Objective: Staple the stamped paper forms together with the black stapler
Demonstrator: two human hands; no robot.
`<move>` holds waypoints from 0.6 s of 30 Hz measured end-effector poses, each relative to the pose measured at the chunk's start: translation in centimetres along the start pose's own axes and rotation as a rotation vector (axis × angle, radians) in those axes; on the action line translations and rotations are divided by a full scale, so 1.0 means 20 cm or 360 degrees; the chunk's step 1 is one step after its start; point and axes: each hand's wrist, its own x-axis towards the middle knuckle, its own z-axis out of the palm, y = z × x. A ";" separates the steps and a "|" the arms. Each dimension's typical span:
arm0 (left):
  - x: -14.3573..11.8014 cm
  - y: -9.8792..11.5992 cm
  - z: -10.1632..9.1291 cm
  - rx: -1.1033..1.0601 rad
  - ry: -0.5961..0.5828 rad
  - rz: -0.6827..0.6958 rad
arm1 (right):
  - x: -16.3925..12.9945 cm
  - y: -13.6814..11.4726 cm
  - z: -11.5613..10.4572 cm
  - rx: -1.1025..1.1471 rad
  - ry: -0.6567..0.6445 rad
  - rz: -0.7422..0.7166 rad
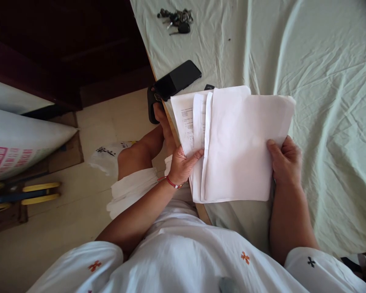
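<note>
A loose stack of white paper sheets (238, 142) is held up in front of me, its sheets fanned out toward the left. Printed text shows on the leftmost sheets, while the top ones look blank. My left hand (184, 165) pinches the left edge, thumb on top; a red cord bracelet circles that wrist. At the right edge, my right hand (285, 158) is closed on the paper with its thumb over the upper face. The fingers beneath the sheets are hidden on both sides.
A pale cloth (329, 122) with wrinkles covers the surface below. On it lie a black phone (178, 79) near the edge, and a bunch of keys (178, 20) farther off. Left, on the tiled floor, are a white printed sack (21, 142) and a yellow-and-blue wheeled object (39, 193).
</note>
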 end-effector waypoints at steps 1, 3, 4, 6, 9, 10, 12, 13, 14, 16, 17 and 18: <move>0.00 0.00 0.00 0.0000 -0.0004 -0.0001 | 0.00 0.00 0.00 -0.0053 -0.0027 -0.0028; 0.00 0.00 0.00 0.0019 -0.0022 0.0004 | 0.00 0.00 0.00 -0.0115 -0.0038 -0.0052; 0.00 0.00 0.00 0.0032 -0.0029 0.0011 | 0.00 0.00 0.00 -0.0118 -0.0038 -0.0049; 0.00 -0.01 -0.01 0.0045 -0.0038 0.0017 | 0.00 0.00 0.00 -0.0082 -0.0055 -0.0021; 0.00 -0.02 -0.01 -0.0003 -0.0066 0.0004 | -0.01 0.01 0.01 0.0000 -0.0080 0.0080; 0.00 -0.03 -0.01 -0.0025 -0.0080 0.0003 | -0.01 0.01 0.01 0.0011 -0.0074 0.0117; 0.00 -0.03 -0.02 -0.0054 -0.0094 -0.0001 | -0.02 0.02 0.01 0.0010 -0.0048 0.0162; 0.00 -0.03 -0.02 -0.0065 -0.0093 -0.0013 | -0.02 0.02 0.01 0.0007 -0.0033 0.0160; 0.00 -0.04 -0.02 -0.0077 -0.0088 -0.0038 | -0.03 0.02 0.02 0.0005 -0.0017 0.0140; -0.01 -0.03 -0.01 -0.0117 -0.0062 -0.0100 | -0.03 0.03 0.02 -0.0008 0.0010 0.0065; -0.01 -0.03 -0.01 -0.0148 -0.0044 -0.0130 | -0.03 0.03 0.03 -0.0010 0.0036 0.0015; -0.01 -0.03 -0.01 -0.0182 -0.0026 -0.0155 | -0.02 0.03 0.03 -0.0002 0.0078 -0.0038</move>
